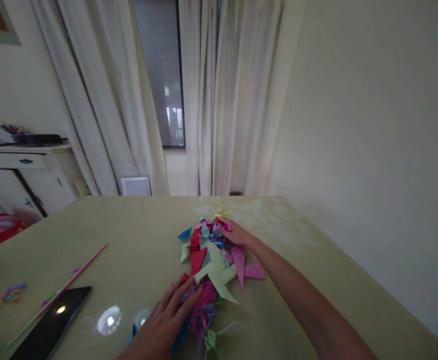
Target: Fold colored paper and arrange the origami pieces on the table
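A heap of folded paper shapes (211, 265) in pink, red, blue, green and yellow lies in the middle of the pale green table (129, 235). My left hand (166, 317) rests flat on the near end of the heap, fingers stretched out over purple and pink pieces. My right hand (234, 232) reaches to the far end of the heap, its fingers curled into the pink and blue pieces there. What those fingers grip, if anything, is hidden among the papers.
A long pink stick (72, 277) lies slantwise on the left, beside a dark tablet (54, 322). Small coloured bits (12, 292) sit near the left edge. A white cabinet (24, 175), curtains (219, 100) and a window (161, 75) stand behind the table.
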{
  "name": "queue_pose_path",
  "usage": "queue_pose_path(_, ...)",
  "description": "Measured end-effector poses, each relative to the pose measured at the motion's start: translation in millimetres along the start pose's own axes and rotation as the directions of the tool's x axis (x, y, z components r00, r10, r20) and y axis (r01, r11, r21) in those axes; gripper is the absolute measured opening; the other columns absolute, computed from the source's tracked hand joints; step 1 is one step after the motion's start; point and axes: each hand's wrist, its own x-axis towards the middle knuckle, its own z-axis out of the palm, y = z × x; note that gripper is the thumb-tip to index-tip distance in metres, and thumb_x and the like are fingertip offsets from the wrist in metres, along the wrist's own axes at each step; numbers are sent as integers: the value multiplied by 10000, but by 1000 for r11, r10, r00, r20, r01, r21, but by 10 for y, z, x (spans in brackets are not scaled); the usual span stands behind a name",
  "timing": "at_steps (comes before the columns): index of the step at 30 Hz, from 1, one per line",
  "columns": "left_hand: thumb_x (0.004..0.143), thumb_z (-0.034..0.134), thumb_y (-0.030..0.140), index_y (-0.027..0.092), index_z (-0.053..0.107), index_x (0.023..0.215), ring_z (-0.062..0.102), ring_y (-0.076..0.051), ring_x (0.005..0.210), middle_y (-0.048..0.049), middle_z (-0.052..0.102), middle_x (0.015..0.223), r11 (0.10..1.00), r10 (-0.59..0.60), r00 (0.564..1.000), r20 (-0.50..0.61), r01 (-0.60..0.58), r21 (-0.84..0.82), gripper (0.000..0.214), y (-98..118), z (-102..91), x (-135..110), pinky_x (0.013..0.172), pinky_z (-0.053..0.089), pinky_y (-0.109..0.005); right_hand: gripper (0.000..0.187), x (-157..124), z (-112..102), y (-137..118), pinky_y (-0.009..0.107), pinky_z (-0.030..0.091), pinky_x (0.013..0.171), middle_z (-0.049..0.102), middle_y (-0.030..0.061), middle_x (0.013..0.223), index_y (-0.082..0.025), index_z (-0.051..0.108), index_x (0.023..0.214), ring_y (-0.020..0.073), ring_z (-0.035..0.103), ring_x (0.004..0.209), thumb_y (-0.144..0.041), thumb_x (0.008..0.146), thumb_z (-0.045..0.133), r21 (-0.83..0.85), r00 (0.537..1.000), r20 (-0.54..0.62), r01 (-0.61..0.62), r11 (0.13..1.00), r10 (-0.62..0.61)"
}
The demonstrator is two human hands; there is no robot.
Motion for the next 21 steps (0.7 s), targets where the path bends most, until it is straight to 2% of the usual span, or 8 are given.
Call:
queue_pose_path(4,618,892,698,456,21,1688,226,-517,1588,-80,117,1795,996,57,998,-22,-56,68,1401,284,251,288,1196,392,-724,730,-98,194,-415,486,382,1231,594,121,1559,-215,566,1526,317,551,1431,-642,945,673,57,981,157,110,992,-118)
queue_pose_path(7,766,854,534,454,75,1690,315,-441,1572,-44,188,1788,988,112,993,-22,-110,107,1212,576,225,546,1228,384,-653,751,-228,227,-636,463,426,1205,586,101,1572,-229,548,1547,304,569,1419,-676,951,648,98,959,229,146,984,-166)
queue_pose_path(10,890,753,379,418,214,1680,375,-386,1543,-44,300,1758,979,132,989,-72,-119,166,957,712,68,788,1231,386,-599,666,-381,93,-742,425,437,1202,583,55,1580,-274,554,1543,259,566,1426,-691,1026,500,120,958,226,155,981,-179)
queue_pose_path(13,932,699,379,359,358,1640,400,-387,1518,-84,378,1720,977,61,979,-192,-19,212,785,547,-163,989,1224,370,-597,680,-634,-187,-742,461,377,1242,551,103,1599,-238,514,1570,259,506,1476,-671,1087,310,86,989,105,97,992,-106)
queue_pose_path(15,953,658,406,307,390,1630,379,-399,1523,-118,398,1702,968,-57,954,-293,125,218,735,304,-323,1104,1230,331,-610,726,-891,-369,-718,518,355,1246,529,156,1599,-206,475,1592,294,488,1483,-690,1076,311,45,999,13,36,998,-37)
queue_pose_path(17,945,642,476,242,414,1618,327,-437,1543,-164,377,1703,943,-195,923,-331,269,195,748,23,-452,1212,1227,295,-636,790,-1198,-477,-706,564,334,1245,517,189,1595,-202,481,1589,341,472,1486,-741,1012,452,0,999,-30,-12,1000,12)
queue_pose_path(18,925,648,524,219,396,1625,317,-457,1545,-183,358,1708,930,-267,912,-313,329,165,803,-112,-497,1265,1221,280,-661,838,-1353,-493,-708,582,313,1251,493,193,1613,-216,483,1591,365,442,1505,-763,959,544,-39,999,-17,-29,999,29)
queue_pose_path(21,889,640,586,154,395,1612,390,-444,1524,-232,399,1679,928,-338,919,-201,361,90,877,-429,-538,1399,1210,325,-633,1028,-1736,-411,-723,644,218,1268,317,170,1729,-308,425,1631,435,257,1592,-791,784,749,-235,990,105,-62,970,89)
